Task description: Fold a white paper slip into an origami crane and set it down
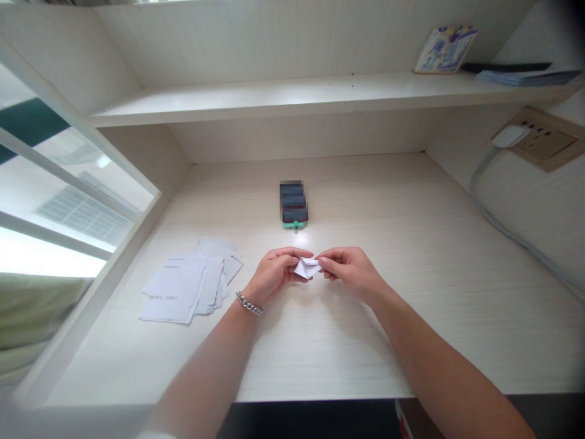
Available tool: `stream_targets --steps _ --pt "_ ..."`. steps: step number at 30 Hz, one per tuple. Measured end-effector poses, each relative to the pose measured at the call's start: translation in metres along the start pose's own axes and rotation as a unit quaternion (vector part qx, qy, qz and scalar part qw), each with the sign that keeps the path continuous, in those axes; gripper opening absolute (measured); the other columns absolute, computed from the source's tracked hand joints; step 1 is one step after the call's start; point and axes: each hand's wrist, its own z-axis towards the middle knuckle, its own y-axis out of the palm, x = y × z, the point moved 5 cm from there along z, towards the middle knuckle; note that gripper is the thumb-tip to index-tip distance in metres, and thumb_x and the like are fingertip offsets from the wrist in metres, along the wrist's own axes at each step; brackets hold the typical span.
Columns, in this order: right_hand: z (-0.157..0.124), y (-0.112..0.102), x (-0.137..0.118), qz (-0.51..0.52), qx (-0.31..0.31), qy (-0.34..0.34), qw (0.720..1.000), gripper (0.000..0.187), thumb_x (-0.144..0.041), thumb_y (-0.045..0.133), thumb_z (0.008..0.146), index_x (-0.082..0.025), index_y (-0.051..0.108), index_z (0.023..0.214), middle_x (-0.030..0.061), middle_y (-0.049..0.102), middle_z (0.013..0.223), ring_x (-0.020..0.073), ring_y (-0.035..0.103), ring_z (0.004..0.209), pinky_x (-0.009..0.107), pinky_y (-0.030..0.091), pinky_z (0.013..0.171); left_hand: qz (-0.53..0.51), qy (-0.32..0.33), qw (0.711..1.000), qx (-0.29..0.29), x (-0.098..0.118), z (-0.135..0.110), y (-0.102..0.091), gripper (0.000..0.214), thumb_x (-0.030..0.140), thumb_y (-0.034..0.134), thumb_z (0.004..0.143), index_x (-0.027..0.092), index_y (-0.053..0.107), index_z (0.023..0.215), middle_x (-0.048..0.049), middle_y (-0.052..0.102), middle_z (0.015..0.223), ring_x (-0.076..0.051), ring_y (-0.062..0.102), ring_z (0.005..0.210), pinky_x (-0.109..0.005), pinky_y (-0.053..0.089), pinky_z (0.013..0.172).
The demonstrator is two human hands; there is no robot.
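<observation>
Both hands, the left hand (274,275) and the right hand (350,274), are pinching a small folded white paper (307,267) between their fingertips, just above the pale wood-grain desk (411,329). From my remote seat I see a silver chain bracelet (249,303) on the left wrist, loose white printed sheets (192,286) nearby — their print too small to read — and, farther ahead, a pixelated dark rectangular device with a teal edge (294,204).
</observation>
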Motion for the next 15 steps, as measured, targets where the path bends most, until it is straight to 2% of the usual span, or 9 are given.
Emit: stream_targets --steps 6,11,15 --pt "0.0005 0.0006 -0.0029 -0.057 0.019 -0.042 0.997 0.021 -0.034 0.059 0.076 -0.014 0.068 0.077 0.0031 0.062 0.062 0.0123 0.054 0.055 0.025 0.043 0.052 0.086 0.038 0.995 0.016 -0.0035 0.0024 -0.0001 0.023 0.027 0.062 0.074 0.011 0.064 0.091 -0.0079 0.065 0.082 -0.012 0.061 0.063 -0.025 0.051 0.060" --pt "0.0001 0.0049 -0.0005 -0.024 0.004 -0.023 0.999 0.023 -0.035 0.060 0.075 -0.014 0.065 0.083 0.0046 0.064 0.069 0.0138 0.057 0.059 0.027 0.047 0.056 0.127 0.050 0.991 0.008 -0.0049 0.0033 0.0009 0.025 0.029 0.062 0.075 0.011 0.063 0.093 -0.0076 0.064 0.081 -0.012 0.060 0.064 -0.024 0.050 0.060" --pt "0.0001 0.0056 -0.0006 -0.027 0.022 -0.034 0.999 0.023 -0.034 0.064 0.072 -0.014 0.064 0.083 0.0041 0.064 0.069 0.0136 0.057 0.059 0.027 0.046 0.056 0.135 0.064 0.989 -0.009 -0.0029 0.0003 0.0043 0.029 0.029 0.064 0.074 0.011 0.061 0.096 -0.0062 0.064 0.075 -0.013 0.061 0.066 -0.027 0.050 0.062"
